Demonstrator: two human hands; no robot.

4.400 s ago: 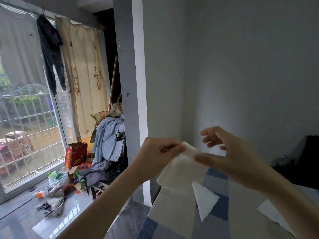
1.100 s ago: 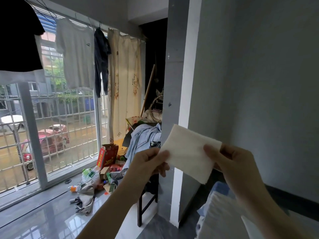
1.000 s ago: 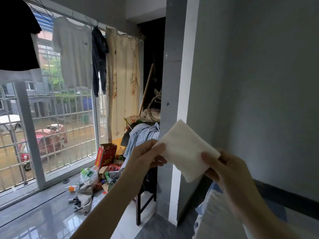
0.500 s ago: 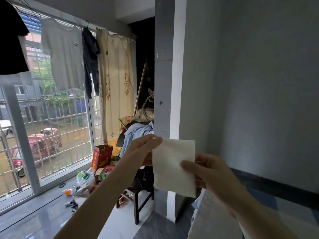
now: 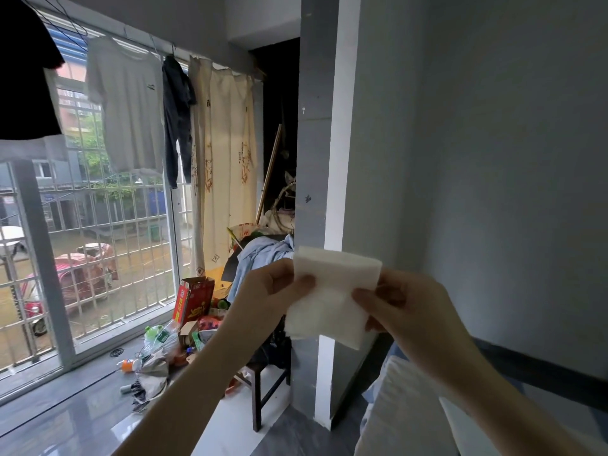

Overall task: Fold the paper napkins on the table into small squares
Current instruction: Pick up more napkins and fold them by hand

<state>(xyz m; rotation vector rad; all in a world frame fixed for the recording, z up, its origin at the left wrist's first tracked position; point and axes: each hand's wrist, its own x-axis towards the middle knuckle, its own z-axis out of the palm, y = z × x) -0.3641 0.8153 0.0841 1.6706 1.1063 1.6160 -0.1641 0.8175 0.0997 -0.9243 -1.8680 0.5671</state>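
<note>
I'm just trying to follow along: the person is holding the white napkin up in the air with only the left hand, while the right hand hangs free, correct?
Not quite. The head view shows both hands on the white napkin: the left hand pinches its left edge and the right hand pinches its right edge. It is indeed held up in the air.

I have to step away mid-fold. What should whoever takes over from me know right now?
Left hand: grip pinches the napkin's left edge, thumb in front.
Right hand: grip pinches its right edge.
Napkin: held up in the air between both hands, above the table edge, already folded to a rough rectangle, not yet a small square.
Left: fold it smaller, set it down. The table is mostly out of view here, so how many other napkins wait cannot be told.
</note>
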